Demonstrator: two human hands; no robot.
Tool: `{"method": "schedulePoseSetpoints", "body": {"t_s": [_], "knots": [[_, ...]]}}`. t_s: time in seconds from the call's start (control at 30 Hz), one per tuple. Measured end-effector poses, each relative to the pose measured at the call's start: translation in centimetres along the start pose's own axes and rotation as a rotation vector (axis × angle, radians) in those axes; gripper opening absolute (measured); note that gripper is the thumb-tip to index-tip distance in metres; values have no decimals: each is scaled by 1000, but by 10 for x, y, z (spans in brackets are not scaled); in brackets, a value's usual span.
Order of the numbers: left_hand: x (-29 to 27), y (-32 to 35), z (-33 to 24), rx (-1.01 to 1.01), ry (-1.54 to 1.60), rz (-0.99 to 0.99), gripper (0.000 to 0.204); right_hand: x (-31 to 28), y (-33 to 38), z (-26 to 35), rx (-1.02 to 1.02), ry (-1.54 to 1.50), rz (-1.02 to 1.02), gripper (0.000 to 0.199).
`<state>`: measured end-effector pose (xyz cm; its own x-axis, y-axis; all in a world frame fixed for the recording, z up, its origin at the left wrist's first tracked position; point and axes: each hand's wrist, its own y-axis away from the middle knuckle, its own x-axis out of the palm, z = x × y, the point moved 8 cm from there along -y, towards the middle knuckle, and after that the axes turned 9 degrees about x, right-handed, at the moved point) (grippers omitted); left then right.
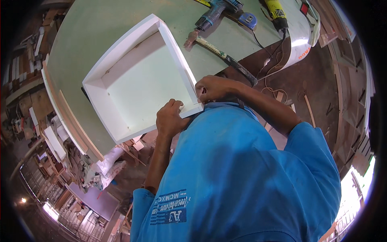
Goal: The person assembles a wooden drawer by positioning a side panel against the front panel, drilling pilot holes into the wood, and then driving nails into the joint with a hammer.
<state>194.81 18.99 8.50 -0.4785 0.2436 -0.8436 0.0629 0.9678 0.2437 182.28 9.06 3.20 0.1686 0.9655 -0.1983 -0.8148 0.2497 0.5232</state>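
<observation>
A white open drawer box (pixel 173 48) rests on the green tabletop, its near corner by my waist. My left hand (pixel 169 117) is closed over the box's near wall, with the fingers inside the rim. At the near right corner, my right hand (pixel 215 88) is curled in a pinch against the outer side of the wall. What those fingers hold, if anything, is too small to make out. A claw hammer (pixel 217 51) lies to the right of the box, its head toward the far side and its handle toward me.
On the green table (pixel 84 44) lie a cordless drill (pixel 211 17), a blue tape measure (pixel 246 20) and a yellow-green corded power tool (pixel 276 14). A thin cable (pixel 278 56) hangs off the right edge. Wood strips (pixel 76 123) lean along the left edge.
</observation>
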Motion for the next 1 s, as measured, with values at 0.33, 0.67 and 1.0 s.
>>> {"method": "schedulePoseSetpoints", "body": {"t_s": [0.33,0.67,1.0], "knots": [[-6,-1,-6,9,-38,-29,45,-2,-14,18,139,284,89,31],[-3,2,0,-35,-94,9,50,6,-21,15,182,302,30,36],[-6,-2,-5,-29,-56,26,41,-73,5,-33,28,-133,-417,33]]}}
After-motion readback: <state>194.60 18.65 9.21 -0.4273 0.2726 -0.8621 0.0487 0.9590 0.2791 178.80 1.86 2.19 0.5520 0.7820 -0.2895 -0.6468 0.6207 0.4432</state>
